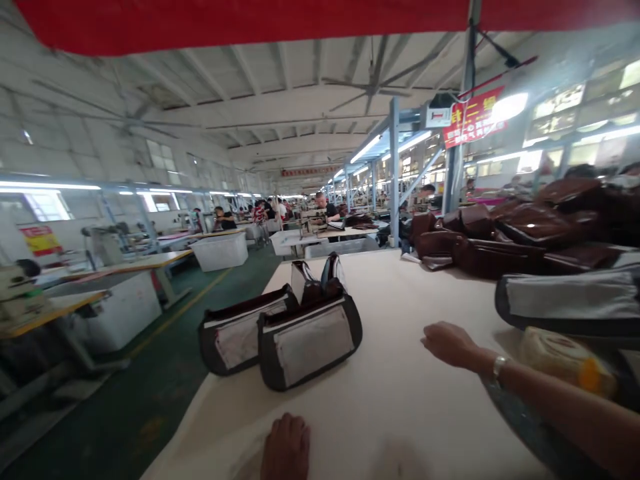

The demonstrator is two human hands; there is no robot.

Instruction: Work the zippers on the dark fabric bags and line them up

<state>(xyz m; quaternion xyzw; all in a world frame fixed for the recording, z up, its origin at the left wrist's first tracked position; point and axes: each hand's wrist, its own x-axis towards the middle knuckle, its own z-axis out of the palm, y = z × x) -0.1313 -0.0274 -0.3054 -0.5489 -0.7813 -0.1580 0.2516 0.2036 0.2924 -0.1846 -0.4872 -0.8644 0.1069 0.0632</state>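
My left hand (287, 448) rests at the near edge of the pale table, its fingers lying close together on the surface with nothing visible in them. My right hand (450, 345), a watch or bracelet (499, 369) at its wrist, hovers above or rests on the table; its fingers are curled in and I see nothing held. Between and beyond both hands stands a grey bag piece with dark trim (315, 343), overlapping a second similar bag piece (245, 333). Behind them a smaller dark and white piece (320, 277) stands upright.
A heap of glossy dark brown bags (500, 237) covers the table's far right. Another grey bag piece (570, 297) lies before it, above a tan roundish object (565, 360). A blue post (395, 173) rises past the table. White bins (220, 251) stand along the green aisle.
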